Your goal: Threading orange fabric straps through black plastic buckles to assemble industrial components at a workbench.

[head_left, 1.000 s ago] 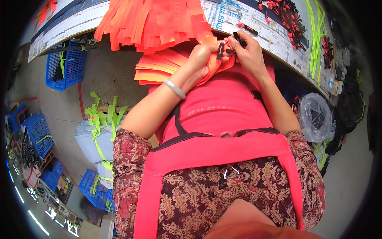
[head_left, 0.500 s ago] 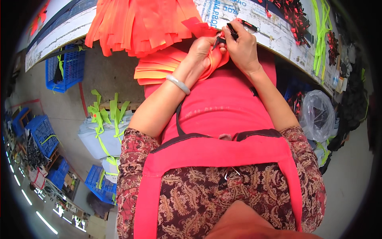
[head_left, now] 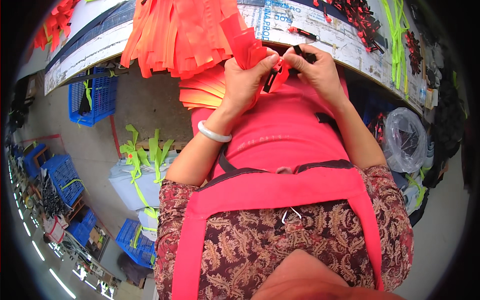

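My left hand (head_left: 246, 82) is closed on a bunch of orange fabric strips (head_left: 245, 42), which stand up out of the fist. At its thumb tip a small black-and-red piece (head_left: 272, 79) hangs against the orange fabric. My right hand (head_left: 320, 72) is closed close beside it, thumb and fingertips nearly meeting the left thumb. From that hand pokes a narrow black piece (head_left: 299, 50); its kind is unclear. More orange strips (head_left: 205, 92) lie fanned over my lap below the left hand. A thick bundle of orange strips (head_left: 177, 40) drapes over the table edge at left.
The worn white table (head_left: 340, 50) runs across ahead. On it lie a single black-and-red piece (head_left: 303, 33), a pile of similar pieces (head_left: 362, 25) and yellow-green straps (head_left: 397, 45). Blue crates (head_left: 92, 97) stand on the floor at left; a clear plastic bag (head_left: 404, 140) hangs at right.
My hands have drawn slightly apart, and the left now grips upright orange strips. The black-and-red piece between them shows more plainly. The view has shifted a little.
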Action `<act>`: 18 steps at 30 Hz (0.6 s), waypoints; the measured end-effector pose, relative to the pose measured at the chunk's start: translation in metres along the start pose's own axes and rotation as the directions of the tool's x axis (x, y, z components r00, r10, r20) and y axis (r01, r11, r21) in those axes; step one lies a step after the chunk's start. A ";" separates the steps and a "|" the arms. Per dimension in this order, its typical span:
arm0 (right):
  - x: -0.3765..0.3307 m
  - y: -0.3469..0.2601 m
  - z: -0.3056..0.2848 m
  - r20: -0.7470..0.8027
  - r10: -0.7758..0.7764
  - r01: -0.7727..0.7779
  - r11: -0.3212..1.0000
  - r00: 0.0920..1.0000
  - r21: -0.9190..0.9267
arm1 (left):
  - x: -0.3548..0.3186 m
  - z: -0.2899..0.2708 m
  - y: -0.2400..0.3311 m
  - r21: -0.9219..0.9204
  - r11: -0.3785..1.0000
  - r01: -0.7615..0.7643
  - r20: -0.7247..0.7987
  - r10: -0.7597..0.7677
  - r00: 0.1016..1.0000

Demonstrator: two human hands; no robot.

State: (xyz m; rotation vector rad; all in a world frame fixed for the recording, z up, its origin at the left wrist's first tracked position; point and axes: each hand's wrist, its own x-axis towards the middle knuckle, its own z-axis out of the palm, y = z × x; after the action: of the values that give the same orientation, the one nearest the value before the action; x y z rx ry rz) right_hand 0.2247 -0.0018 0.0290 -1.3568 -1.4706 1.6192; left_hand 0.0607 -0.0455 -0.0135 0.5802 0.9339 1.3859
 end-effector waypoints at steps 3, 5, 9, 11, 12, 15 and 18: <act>-0.006 -0.007 0.008 0.036 -0.025 0.023 0.999 0.999 0.049 | -0.005 -0.003 0.010 0.081 0.995 -0.066 0.014 0.065 0.998; -0.006 0.000 0.011 0.021 -0.345 0.346 0.936 0.938 -0.066 | -0.006 -0.003 0.015 0.142 0.988 -0.058 0.041 0.053 0.998; -0.012 -0.013 0.019 0.064 -0.425 0.428 0.876 0.903 -0.221 | -0.008 -0.003 0.017 0.202 0.963 -0.178 0.039 0.173 0.984; -0.011 -0.008 0.025 0.027 -0.390 0.389 0.908 0.920 -0.154 | -0.007 -0.002 0.018 0.189 0.959 -0.213 0.056 0.206 0.977; -0.010 -0.005 0.027 -0.005 -0.352 0.350 0.933 0.936 -0.085 | -0.007 -0.002 0.021 0.189 0.959 -0.210 0.067 0.201 0.977; -0.002 -0.002 0.024 0.074 -0.476 0.481 0.856 0.877 -0.190 | -0.002 -0.006 0.020 0.163 0.963 -0.214 0.108 0.199 0.974; -0.004 0.014 0.030 0.070 -0.473 0.475 0.849 0.878 -0.233 | -0.004 -0.012 0.016 0.147 0.972 -0.182 0.132 0.163 0.978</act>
State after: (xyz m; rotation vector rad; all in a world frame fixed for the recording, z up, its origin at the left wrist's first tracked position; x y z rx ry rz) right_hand 0.2020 -0.0206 0.0133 -0.9891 -1.8807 1.1560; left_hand 0.0418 -0.0495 -0.0063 0.8733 0.9193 1.4222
